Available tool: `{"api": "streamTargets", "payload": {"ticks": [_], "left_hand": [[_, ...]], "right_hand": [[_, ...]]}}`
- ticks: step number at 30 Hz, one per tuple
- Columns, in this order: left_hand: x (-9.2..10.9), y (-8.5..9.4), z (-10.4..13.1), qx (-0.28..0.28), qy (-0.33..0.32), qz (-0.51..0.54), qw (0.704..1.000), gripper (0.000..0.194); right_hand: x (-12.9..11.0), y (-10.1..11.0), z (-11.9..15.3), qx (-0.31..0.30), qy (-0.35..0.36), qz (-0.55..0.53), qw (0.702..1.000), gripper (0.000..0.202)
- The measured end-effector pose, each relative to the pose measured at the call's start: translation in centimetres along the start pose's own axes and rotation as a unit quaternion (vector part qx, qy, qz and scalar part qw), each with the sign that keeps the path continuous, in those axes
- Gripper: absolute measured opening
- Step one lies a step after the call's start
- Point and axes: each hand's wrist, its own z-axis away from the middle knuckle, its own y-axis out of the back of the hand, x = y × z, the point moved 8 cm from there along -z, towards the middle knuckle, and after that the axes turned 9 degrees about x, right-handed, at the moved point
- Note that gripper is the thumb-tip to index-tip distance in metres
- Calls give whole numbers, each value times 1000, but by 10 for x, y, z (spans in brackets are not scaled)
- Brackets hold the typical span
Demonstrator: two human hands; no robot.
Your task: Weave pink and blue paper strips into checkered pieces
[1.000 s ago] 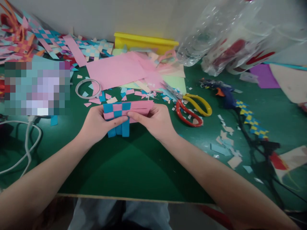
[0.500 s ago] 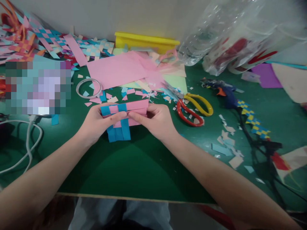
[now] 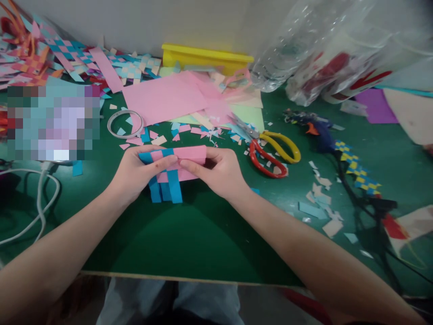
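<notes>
A woven piece of pink and blue paper strips (image 3: 174,176) is held between both hands above the green table. My left hand (image 3: 144,169) pinches its left part, thumb in front and fingers behind. The right part, plain pink, is gripped by my right hand (image 3: 214,169), also thumb in front. Both thumbs nearly meet at the middle of the weave. Blue strip ends hang down below the pink ones. The fingers behind the paper are mostly hidden.
Scissors (image 3: 262,153) with red and yellow handles lie right of the hands. Behind are a tape roll (image 3: 110,124), paper scraps and pink sheets (image 3: 162,99). A glue gun (image 3: 321,135) and white cable (image 3: 40,198) flank them.
The woven piece has tilted slightly and shifted a little left, its hanging blue strips now spread apart. Both hands keep their hold. A bit of blue paper now shows beside my right wrist.
</notes>
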Motion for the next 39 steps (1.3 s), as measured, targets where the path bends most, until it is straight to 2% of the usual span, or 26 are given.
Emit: {"api": "streamTargets", "payload": {"ticks": [11, 19, 22, 27, 39], "left_hand": [[7, 4, 0, 37, -20, -65, 997, 25], [8, 6, 0, 44, -33, -72, 996, 19], [8, 7, -2, 46, -37, -51, 997, 19], [2, 6, -4, 34, -6, 22, 999, 26], [-2, 9, -6, 39, 13, 29, 999, 28]], "right_hand": [[6, 4, -1, 24, -26, 2, 999, 29], [7, 4, -2, 19, -34, -21, 999, 30], [8, 8, -3, 35, -36, -35, 998, 31], [12, 16, -6, 86, -19, -68, 994, 26], [15, 23, -7, 118, 2, -30, 993, 32]]}}
